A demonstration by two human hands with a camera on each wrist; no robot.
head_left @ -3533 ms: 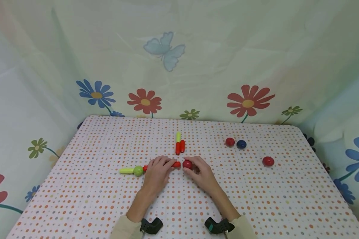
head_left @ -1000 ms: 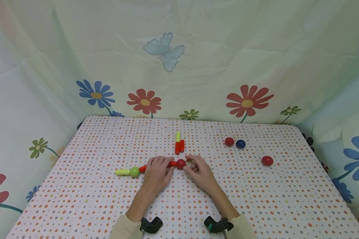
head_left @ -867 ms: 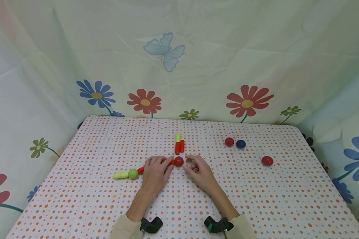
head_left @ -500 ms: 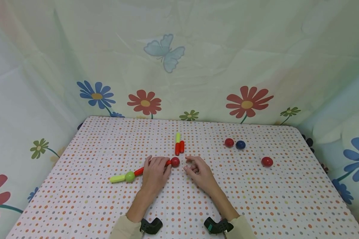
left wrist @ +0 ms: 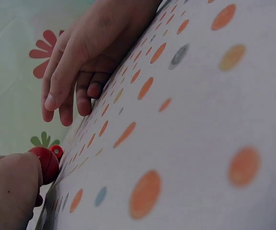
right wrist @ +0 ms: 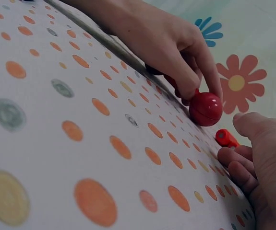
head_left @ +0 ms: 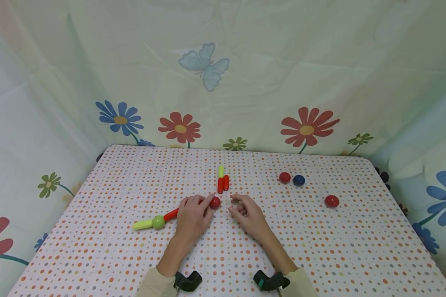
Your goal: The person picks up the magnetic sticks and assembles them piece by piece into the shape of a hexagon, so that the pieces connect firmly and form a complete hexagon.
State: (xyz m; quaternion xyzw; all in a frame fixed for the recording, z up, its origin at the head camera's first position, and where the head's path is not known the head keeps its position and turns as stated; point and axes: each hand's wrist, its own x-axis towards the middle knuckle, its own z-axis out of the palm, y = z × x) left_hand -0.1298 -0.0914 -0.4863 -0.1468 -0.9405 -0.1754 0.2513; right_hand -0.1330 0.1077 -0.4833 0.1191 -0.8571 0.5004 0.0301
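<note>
My left hand (head_left: 192, 214) holds a toy chain of rods and balls, its fingers over the middle part. From the left, the chain shows a yellow-green rod (head_left: 142, 225), a green ball (head_left: 158, 222) and a red rod (head_left: 171, 215). Past the fingers, a red ball (head_left: 215, 202) sits at the right end. In the right wrist view, thumb and index finger are right at this red ball (right wrist: 206, 109), and a dark round piece (right wrist: 152, 70) shows behind the hand. My right hand (head_left: 252, 214) rests beside the ball, fingers loosely curled and holding nothing.
Behind the hands lie a yellow-green rod (head_left: 221, 171) and two red rods (head_left: 220, 185), close together. Farther right are a red ball (head_left: 284, 177), a blue ball (head_left: 299, 180) beside it, and another red ball (head_left: 332, 201). A dotted cloth (head_left: 301, 247) covers the table.
The right hand has let go of the red ball, which has joined the chain's right rod end. The left hand has shifted the chain left, and its left end has swung nearer.
</note>
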